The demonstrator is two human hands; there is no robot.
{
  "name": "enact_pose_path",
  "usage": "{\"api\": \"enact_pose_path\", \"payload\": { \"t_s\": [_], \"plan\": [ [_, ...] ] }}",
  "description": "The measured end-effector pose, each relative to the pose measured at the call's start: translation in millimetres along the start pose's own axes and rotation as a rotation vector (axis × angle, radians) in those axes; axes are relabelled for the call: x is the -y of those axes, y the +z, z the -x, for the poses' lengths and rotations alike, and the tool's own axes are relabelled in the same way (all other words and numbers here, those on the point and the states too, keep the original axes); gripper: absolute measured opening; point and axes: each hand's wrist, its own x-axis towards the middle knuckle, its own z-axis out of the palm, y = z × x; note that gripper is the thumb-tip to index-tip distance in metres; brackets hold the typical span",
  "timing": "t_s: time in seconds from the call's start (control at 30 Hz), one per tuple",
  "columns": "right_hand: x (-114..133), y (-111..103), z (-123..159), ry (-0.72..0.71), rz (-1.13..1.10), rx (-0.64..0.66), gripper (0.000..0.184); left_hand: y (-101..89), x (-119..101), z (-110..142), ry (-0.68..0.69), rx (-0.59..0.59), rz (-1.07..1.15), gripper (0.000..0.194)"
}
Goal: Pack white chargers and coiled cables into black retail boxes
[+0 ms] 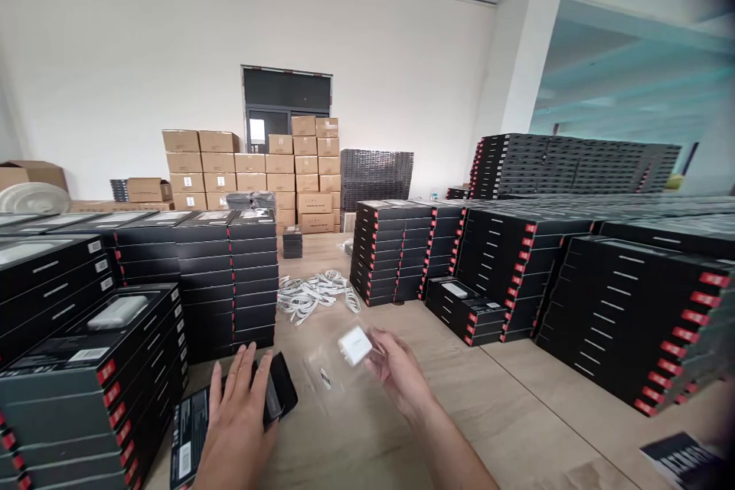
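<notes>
In my right hand [399, 371] is a white power adapter [355, 345], pinched at its right side above the wooden table [367, 429]. Clear plastic film [322, 377] with a small dark mark lies or hangs just left of it; whether it joins the adapter I cannot tell. My left hand [241, 406] rests flat, fingers spread, on a black box [189, 432]. That box has a dark flap [285, 385] raised at its right end, and my palm hides much of its top.
Black boxes are stacked at left [63, 398] and right [625, 314]. A heap of white cables [315, 292] lies between them. One low pair of boxes [465, 311] stands before the right stacks. Brown cartons [267, 162] line the back wall; a printed card [683, 461] lies at lower right.
</notes>
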Motion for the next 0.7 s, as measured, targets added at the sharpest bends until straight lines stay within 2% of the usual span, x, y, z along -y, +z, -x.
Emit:
{"api": "enact_pose_path", "payload": {
  "t_s": [0.1,0.2,0.27,0.37,0.47,0.57,0.63,0.7],
  "plan": [
    [-13.9,-0.8,2.9,0.055,0.157,0.104,0.022,5.5,-8.5,0.6,-0.11,0.032,0.292,0.063],
    [-29.5,5.9,6.2,0.018,0.365,0.183,0.023,7.5,-22.5,1.3,-0.182,0.19,0.617,0.056],
    [-37.0,7.3,1.6,-0.073,0.515,0.164,0.023,9.0,-30.4,3.3,-0.158,0.304,0.724,0.055],
    [-43.4,3.6,-19.3,-0.216,0.727,0.039,0.02,15.8,-37.1,7.6,-0.092,0.354,0.754,0.062],
    [-46.4,1.8,-51.8,-0.297,0.907,-0.088,0.03,32.7,-39.1,11.9,0.021,0.391,0.748,0.064],
    [-49.2,8.9,-87.1,-0.323,1.043,-0.133,0.034,54.4,-39.8,17.3,0.15,0.478,0.758,0.045],
    [-51.4,16.4,-107.4,-0.319,1.103,-0.141,0.031,63.9,-42.0,21.7,0.186,0.456,0.796,0.028],
    [-52.8,22.3,-122.1,-0.309,1.14,-0.155,0.029,65.8,-46.9,25.2,0.165,0.412,0.834,0.023]
  ]
}}
